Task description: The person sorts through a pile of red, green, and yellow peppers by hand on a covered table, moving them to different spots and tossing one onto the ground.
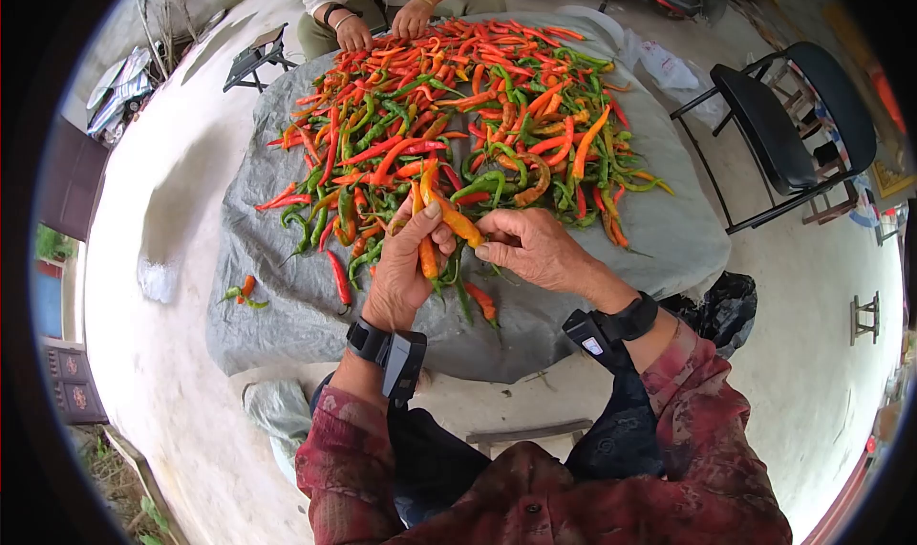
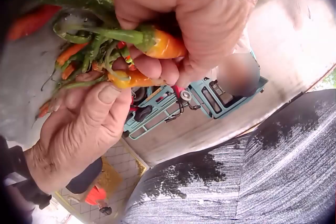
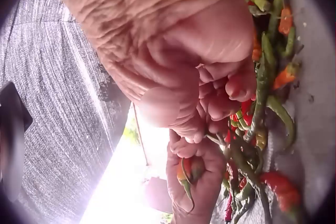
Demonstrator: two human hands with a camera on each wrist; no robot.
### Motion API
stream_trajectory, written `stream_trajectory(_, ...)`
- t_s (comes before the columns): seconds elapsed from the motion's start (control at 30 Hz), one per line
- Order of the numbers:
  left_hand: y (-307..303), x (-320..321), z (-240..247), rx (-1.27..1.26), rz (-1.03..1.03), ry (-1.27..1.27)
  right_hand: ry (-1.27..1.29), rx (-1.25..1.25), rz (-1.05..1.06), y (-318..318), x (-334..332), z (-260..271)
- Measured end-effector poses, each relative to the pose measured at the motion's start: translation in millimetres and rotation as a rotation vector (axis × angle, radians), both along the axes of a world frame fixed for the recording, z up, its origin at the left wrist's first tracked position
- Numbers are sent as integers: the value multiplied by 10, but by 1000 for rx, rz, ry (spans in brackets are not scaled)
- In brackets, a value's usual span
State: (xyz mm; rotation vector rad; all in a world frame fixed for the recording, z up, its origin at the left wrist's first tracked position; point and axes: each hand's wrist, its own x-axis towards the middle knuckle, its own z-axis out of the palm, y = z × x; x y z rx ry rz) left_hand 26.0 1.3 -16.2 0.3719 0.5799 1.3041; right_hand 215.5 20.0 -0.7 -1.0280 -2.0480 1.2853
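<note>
Over the near edge of the pepper heap [image 1: 420, 115], my left hand [image 1: 399, 263] grips orange chili peppers, one of them hanging stem down [image 1: 426, 255]. A second orange chili pepper [image 1: 457, 220] slants from the left hand across to my right hand [image 1: 537, 249]. The right thumb and finger pinch that pepper at its stem end. In the left wrist view, the right hand [image 2: 84, 124] holds the yellow-orange stem end [image 2: 128, 79], beside a thicker green stem [image 2: 123, 36] in the left hand. The right wrist view shows an orange-green pepper [image 3: 190, 171] in the left palm.
A grey sheet [image 1: 277, 325] lies under the peppers, with a few pepper pieces [image 1: 246, 293] apart at left. Opposite, another person's hands [image 1: 413, 18] work at the heap's far edge. A black chair [image 1: 764, 129] stands at right and a folding stool [image 1: 258, 58] at far left.
</note>
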Motion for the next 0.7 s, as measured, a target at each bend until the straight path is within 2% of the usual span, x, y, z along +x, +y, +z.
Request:
stream_trajectory(0.1, 4, -13, -29, 27, -52, 52, -68, 37, 28, 61, 62, 8)
stream_trajectory(0.17, -4, -3, 31, -36, -12, 310, 68, -70, 21, 171, 168, -25)
stream_trajectory(0.23, -11, -49, -9, -30, -18, 335, 89, -172, -53, 308, 310, 43)
stream_trajectory(0.3, -26, -74, -21, -23, -21, 364, 775, -542, -295, 460, 408, 17)
stream_trajectory(0.33, -29, -80, -4, -36, -7, 356, 774, -545, -295, 473, 428, 27)
stream_trajectory(0.4, -24, -98, 23, -51, 7, 348, 550, -258, -481, 484, 450, 64)
stream_trajectory(0.43, -21, -116, 30, -63, 11, 323, 549, -260, -479, 478, 427, 20)
stream_trajectory(0.5, -20, -139, 24, -79, 14, 297, -50, 255, -201, 416, 348, -112)
stream_trajectory(0.53, -21, -142, 20, -59, 2, 321, -252, 567, -194, 368, 306, -131)
stream_trajectory(0.57, -25, -141, 15, -39, -11, 344, -254, 564, -193, 355, 296, -182)
stream_trajectory(0.63, -40, -137, 24, -44, -19, 345, -557, 826, -199, 334, 271, -261)
stream_trajectory(0.7, -55, -139, 48, -45, -25, 347, -489, 809, -218, 334, 248, -233)
